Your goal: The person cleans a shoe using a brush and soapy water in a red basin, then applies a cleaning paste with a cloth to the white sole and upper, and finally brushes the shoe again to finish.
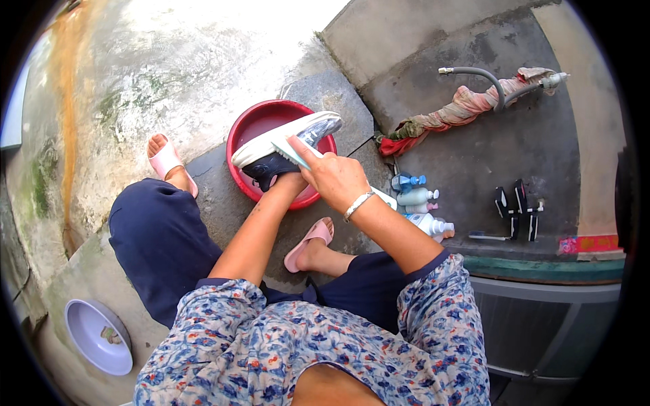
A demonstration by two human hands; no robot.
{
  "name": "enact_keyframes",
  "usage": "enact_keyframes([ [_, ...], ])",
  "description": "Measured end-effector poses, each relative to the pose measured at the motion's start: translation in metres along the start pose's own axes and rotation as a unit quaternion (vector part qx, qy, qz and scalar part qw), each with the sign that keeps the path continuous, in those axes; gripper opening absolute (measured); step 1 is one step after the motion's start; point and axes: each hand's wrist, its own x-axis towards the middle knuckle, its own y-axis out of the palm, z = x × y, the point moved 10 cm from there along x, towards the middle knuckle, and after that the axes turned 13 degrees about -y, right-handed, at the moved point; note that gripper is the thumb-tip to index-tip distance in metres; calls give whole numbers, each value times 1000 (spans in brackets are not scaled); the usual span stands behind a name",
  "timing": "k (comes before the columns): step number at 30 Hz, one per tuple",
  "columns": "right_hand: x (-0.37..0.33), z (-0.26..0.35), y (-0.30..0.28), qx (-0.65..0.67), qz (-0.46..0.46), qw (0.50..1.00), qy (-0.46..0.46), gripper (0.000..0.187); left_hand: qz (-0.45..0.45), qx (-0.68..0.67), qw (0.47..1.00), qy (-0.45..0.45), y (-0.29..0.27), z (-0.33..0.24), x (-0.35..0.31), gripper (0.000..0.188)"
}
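Observation:
A dark sneaker (267,166) with a white sole is held tilted over a red basin (235,130), its sole facing up and away. My left hand (292,181) is pushed into the shoe's opening and holds it up; its fingers are hidden inside. In my right hand (340,178) is a pale scrub brush (291,150), gripped with the thumb or a finger stretched along its back. The bristles press against the shoe beside the sole. Greyish suds or wet marks show near the toe. Reddish liquid seems to lie in the basin.
Several bottles (418,197) stand right of my right forearm. A cloth-wrapped tap with a grey hose (474,70) reaches across the concrete basin at the upper right. Black-and-white items (520,203) and a toothbrush (489,237) lie there too. A lavender basin (99,338) sits lower left.

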Motion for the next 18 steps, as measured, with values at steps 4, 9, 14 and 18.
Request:
enact_keyframes([
  [4, -8, -77, -10, 18, -35, 989, 140, 60, 4, 188, 981, 52, -6, -21, 2, 49],
  [9, -3, -6, 0, 8, -16, 1000, 13, 64, 11, -38, 998, 38, -11, -3, 3, 46],
  [14, -21, -114, -1, 12, -59, 985, 165, 61, 57, -45, 997, -31, -17, -42, -5, 42],
  [18, -51, -147, -14, 168, -208, 935, 233, 58, 174, -423, 869, -186, -23, -64, -9, 38],
])
